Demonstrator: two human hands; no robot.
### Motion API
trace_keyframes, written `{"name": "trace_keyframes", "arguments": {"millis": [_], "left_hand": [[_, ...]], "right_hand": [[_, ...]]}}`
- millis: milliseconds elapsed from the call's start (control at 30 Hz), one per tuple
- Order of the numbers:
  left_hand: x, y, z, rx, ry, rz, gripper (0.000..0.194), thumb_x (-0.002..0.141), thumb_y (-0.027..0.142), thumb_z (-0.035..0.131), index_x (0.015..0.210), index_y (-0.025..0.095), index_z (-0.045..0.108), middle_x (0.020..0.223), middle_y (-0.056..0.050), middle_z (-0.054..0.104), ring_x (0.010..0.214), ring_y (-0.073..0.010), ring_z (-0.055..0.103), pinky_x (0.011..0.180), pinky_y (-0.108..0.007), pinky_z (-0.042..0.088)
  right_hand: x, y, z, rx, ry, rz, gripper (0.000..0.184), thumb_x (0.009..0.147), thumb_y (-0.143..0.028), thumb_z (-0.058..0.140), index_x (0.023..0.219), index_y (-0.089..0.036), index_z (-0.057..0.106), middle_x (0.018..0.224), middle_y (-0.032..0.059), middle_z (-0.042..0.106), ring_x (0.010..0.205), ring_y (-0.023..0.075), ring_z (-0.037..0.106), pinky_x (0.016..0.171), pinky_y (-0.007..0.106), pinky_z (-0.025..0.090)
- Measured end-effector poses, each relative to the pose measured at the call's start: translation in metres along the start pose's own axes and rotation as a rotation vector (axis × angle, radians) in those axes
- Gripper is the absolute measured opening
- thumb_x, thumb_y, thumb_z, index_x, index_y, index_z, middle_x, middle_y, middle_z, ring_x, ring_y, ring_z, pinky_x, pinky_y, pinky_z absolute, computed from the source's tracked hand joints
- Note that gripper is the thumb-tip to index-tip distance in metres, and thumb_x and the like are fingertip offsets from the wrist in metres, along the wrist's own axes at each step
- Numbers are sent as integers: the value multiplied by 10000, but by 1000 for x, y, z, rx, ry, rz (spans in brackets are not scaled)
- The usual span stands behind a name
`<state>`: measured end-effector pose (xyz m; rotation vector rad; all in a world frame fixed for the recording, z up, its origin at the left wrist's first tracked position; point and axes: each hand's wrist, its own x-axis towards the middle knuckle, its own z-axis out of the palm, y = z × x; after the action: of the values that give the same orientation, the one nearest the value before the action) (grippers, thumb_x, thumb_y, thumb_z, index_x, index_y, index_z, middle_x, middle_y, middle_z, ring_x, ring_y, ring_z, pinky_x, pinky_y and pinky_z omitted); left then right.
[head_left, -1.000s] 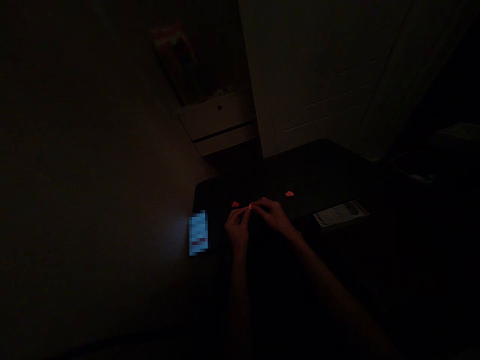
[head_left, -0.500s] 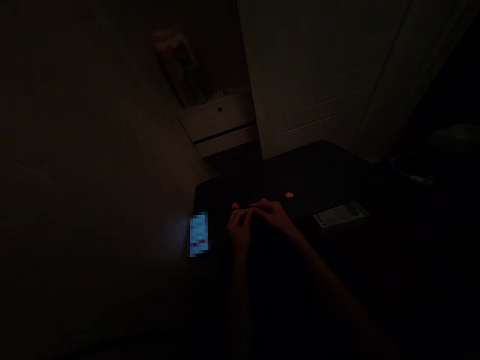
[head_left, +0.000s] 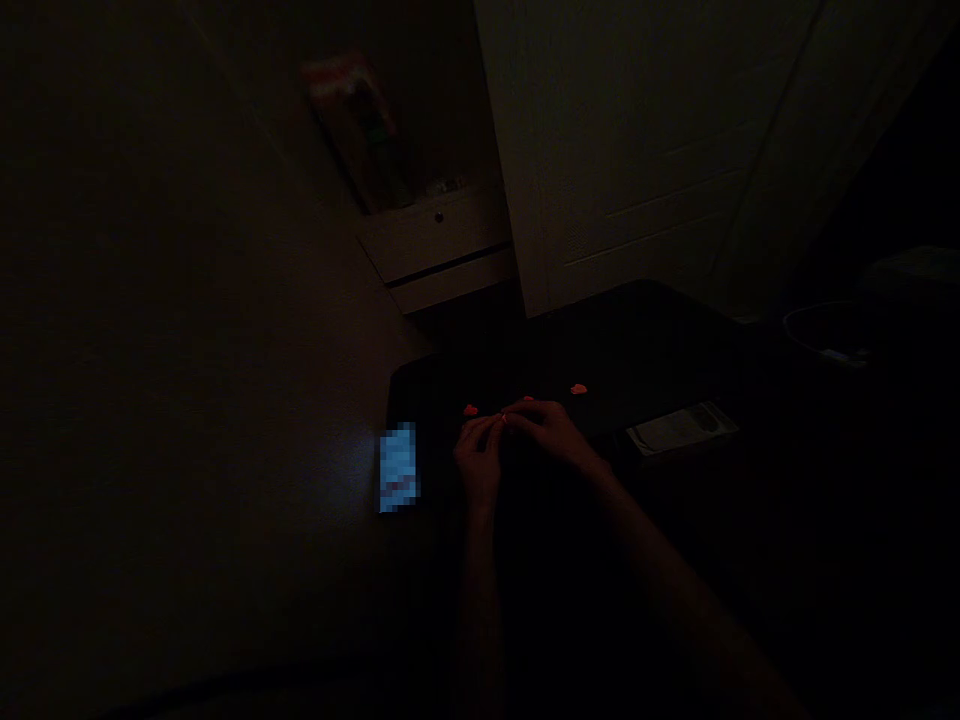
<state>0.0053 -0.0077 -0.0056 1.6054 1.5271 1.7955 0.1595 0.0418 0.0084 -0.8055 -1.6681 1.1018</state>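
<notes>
Over the dark table (head_left: 622,335), my left hand (head_left: 478,447) and my right hand (head_left: 551,430) meet at their fingertips. Both are closed in a pinch around a tiny glowing reddish piece (head_left: 505,418), too small and dim to name. Just beyond my left fingers lies a small reddish-orange lump (head_left: 470,410). A second reddish lump (head_left: 529,399) shows partly behind my right fingers. Farther right on the table is a larger, flat orange-red piece (head_left: 578,389).
The room is very dark. A lit, blurred-out screen (head_left: 398,468) stands left of my hands by the wall (head_left: 225,400). A white drawer unit (head_left: 450,235) and pale door (head_left: 637,150) rise behind. Below the table's right edge is a pale flat object (head_left: 682,428).
My hands stay in nearly the same place, with only a slight shift at the fingertips. The small piece between them shows a little more brightly. The loose lumps have not moved.
</notes>
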Motion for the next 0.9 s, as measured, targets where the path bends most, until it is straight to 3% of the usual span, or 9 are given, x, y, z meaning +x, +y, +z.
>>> {"name": "trace_keyframes", "arguments": {"millis": [133,267,467,667,900], "left_hand": [[0,-2,1,-46,31,-60,241,895,428,755,956,201,809,1010,-85,760,1047,-233,706,955,-374,562],[0,-3,1,-60,53,-92,274,893,456,756,917,186,795,965,-79,749,976,-220,717,903,-355,579],[0,-1,1,-43,-34,-29,232,917,419,743,986,212,822,1023,-81,764,981,-214,724,927,-367,586],[-1,2,2,13,27,-3,211,921,400,739,935,209,828,954,-71,772,923,-207,728,927,-375,585],[-2,2,2,13,13,24,238,924,424,731,941,209,831,939,-68,769,900,-202,727,891,-366,594]], "right_hand": [[0,-2,-2,-11,-10,-22,169,932,-333,710,995,-208,805,972,47,816,918,214,760,869,330,568],[-1,-2,-3,-70,38,-55,131,929,-322,725,956,-220,803,982,41,814,946,217,758,908,336,554],[-1,0,1,-111,69,-74,128,947,-311,713,982,-225,801,986,43,818,943,221,764,882,329,567],[-2,6,3,-233,63,-173,110,971,-253,686,998,-229,791,989,55,813,917,215,762,875,332,566],[-3,7,3,-279,71,-269,121,985,-244,658,972,-210,774,974,68,786,909,207,737,861,326,556]]}}
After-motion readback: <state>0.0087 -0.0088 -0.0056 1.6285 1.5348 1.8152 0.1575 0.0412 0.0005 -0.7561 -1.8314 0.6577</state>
